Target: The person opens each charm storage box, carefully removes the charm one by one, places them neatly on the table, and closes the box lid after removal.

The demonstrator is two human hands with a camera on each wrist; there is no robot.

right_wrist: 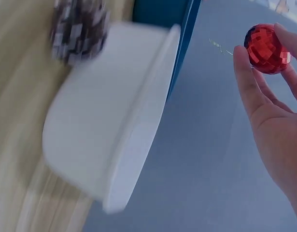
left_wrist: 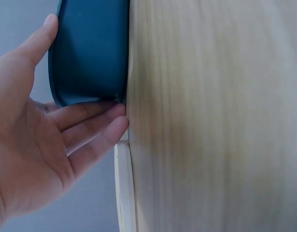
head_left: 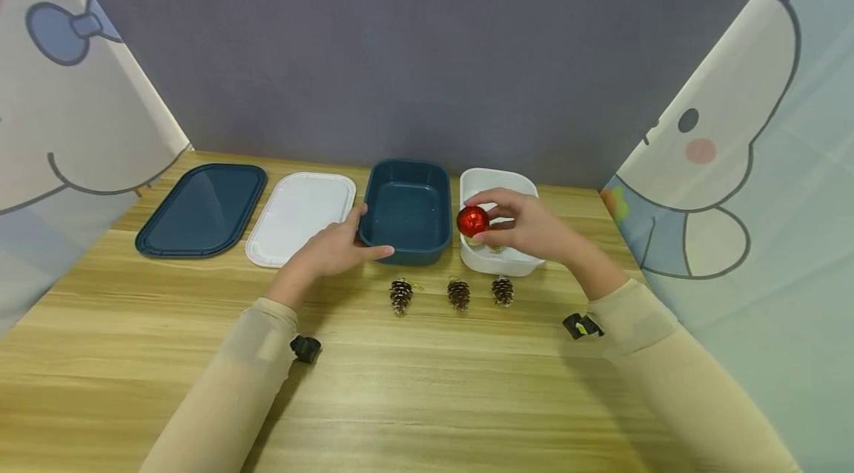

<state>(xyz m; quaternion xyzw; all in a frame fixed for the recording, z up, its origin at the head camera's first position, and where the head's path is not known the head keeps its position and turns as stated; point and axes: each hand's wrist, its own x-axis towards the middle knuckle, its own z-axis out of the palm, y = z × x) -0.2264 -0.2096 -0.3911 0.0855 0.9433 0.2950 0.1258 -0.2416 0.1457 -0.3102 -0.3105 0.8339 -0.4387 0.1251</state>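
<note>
My right hand (head_left: 527, 224) pinches a shiny red disco-ball Christmas ornament (head_left: 473, 221) between thumb and fingers, above the white container (head_left: 502, 268). In the right wrist view the ornament (right_wrist: 267, 49) shows mirrored facets, with a thin gold string trailing from it. Something gold-coloured shows inside the white container, partly hidden by the hand. My left hand (head_left: 333, 249) rests against the near-left corner of the dark blue container (head_left: 412, 258). Its thumb lies along the front and its extended fingers touch the left side. The inside of this blue container looks bare.
Before the containers lie three small pinecones, the left pinecone (head_left: 401, 296), middle pinecone (head_left: 459, 295) and right pinecone (head_left: 502, 291). Left of them are a white lid (head_left: 303, 213) and a dark blue lid (head_left: 203, 210). A grey panel (head_left: 427, 50) stands behind the wooden table (head_left: 427, 391).
</note>
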